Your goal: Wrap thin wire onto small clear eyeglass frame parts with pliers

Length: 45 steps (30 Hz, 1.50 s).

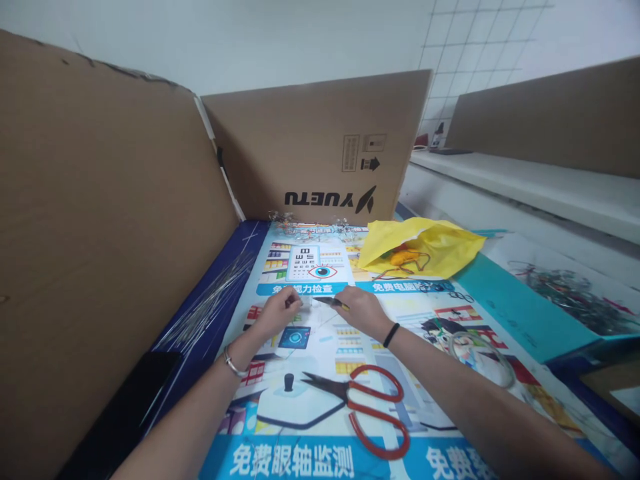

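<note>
- Gripping a slender hand tool, dark-bladed and yellow-and-black-handled [331, 303], in the right hand [364, 311].
- Aiming it crosswise, tip leftward, just short of the left hand [280, 311].
- Curling the left hand closed; cannot tell whether around anything.
- Framing red-handled, dark-bladed metal scissors [341, 389] on the near side of both hands.

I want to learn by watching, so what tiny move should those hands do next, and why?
Perhaps the right hand should ease the pointed tool a little closer to the left hand. The tool's tip faces the left hand, with a small gap between them. Whether the left hand pinches anything is too small to tell.
</note>
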### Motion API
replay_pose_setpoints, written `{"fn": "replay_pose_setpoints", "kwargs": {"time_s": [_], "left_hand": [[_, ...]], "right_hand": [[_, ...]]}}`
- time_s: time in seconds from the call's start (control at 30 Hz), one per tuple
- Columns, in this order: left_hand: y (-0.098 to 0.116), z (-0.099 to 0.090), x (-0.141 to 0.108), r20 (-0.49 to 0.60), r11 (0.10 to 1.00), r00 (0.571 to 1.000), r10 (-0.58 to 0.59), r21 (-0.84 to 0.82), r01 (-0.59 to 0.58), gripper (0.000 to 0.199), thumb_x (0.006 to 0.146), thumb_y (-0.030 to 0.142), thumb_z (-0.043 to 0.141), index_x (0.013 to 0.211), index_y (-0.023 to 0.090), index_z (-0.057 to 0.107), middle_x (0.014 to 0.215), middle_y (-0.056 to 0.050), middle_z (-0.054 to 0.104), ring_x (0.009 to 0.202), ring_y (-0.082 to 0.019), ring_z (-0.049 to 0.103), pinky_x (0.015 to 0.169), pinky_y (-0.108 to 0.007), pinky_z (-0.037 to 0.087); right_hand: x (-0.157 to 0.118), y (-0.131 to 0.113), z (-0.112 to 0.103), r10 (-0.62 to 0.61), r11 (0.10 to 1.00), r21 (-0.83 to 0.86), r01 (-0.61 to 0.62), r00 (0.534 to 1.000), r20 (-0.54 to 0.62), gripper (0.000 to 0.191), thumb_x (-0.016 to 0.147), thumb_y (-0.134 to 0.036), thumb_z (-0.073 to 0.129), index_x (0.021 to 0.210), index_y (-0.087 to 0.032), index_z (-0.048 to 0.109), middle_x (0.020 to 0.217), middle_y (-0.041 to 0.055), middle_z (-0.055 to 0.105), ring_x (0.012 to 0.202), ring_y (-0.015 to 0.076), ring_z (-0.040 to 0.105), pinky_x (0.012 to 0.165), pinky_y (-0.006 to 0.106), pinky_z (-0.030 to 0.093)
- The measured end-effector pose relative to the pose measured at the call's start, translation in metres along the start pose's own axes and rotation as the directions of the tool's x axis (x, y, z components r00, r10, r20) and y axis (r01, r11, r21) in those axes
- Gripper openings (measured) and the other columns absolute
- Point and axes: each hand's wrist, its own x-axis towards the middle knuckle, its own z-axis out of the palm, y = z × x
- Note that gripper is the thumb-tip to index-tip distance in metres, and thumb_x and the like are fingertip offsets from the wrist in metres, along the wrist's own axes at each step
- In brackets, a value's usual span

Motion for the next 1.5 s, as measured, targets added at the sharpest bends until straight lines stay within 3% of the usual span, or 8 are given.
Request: {"fn": "replay_pose_setpoints", "kwargs": {"time_s": [0.37,0.6,1.0,1.2,1.5], "left_hand": [[0.003,-0.001,0.001,0.066,0.979,0.997,-0.042,-0.196,0.054,0.012,0.073,0.026,0.051,0.068,0.017,0.046,0.063,0.004,0.045,0.059,-0.01,0.041,0.056,-0.022,0.034],[0.007,-0.001,0.001,0.09,0.985,0.995,-0.036,-0.166,0.051,0.014,0.074,0.027,0.049,0.066,0.018,0.043,0.063,0.004,0.042,0.059,-0.009,0.039,0.056,-0.021,0.032],[0.005,-0.003,0.004,0.132,0.976,0.991,-0.027,-0.213,0.055,0.009,0.073,0.025,0.052,0.071,0.017,0.047,0.064,0.004,0.042,0.059,-0.009,0.039,0.054,-0.02,0.032],[0.004,-0.001,0.004,0.147,0.948,0.986,-0.079,-0.295,0.12,0.019,0.07,0.028,0.056,0.085,0.017,0.052,0.069,0.002,0.049,0.062,-0.009,0.045,0.055,-0.021,0.035],[0.017,-0.001,-0.001,0.205,0.942,0.972,-0.116,-0.289,0.173,0.02,0.072,0.031,0.056,0.08,0.014,0.064,0.083,-0.004,0.063,0.074,-0.015,0.053,0.065,-0.025,0.039]], "right_hand": [[0.003,0.005,0.011,-0.046,0.996,0.069,0.061,0.979,-0.2,0.016,0.083,-0.032,0.051,0.085,-0.019,0.061,0.084,0.0051,0.061,0.084,0.016,0.054,0.074,0.025,0.039],[0.0,0.004,0.008,-0.075,0.997,0.011,0.078,0.985,-0.156,0.016,0.083,-0.031,0.051,0.083,-0.019,0.061,0.08,0.0047,0.06,0.081,0.0165,0.053,0.072,0.025,0.038],[0.001,0.007,0.009,-0.029,0.987,0.151,0.059,0.981,-0.193,0.018,0.082,-0.034,0.052,0.084,-0.018,0.061,0.08,0.0051,0.061,0.079,0.0153,0.054,0.07,0.024,0.04],[0.001,0.007,0.008,-0.017,0.985,0.166,0.047,0.984,-0.179,0.019,0.083,-0.035,0.051,0.081,-0.018,0.061,0.077,0.004,0.059,0.076,0.0143,0.054,0.068,0.023,0.04],[-0.001,0.006,0.008,-0.031,0.983,0.174,0.065,0.981,-0.19,0.019,0.083,-0.035,0.052,0.084,-0.019,0.061,0.08,0.0042,0.06,0.079,0.0147,0.054,0.07,0.024,0.04]]}}
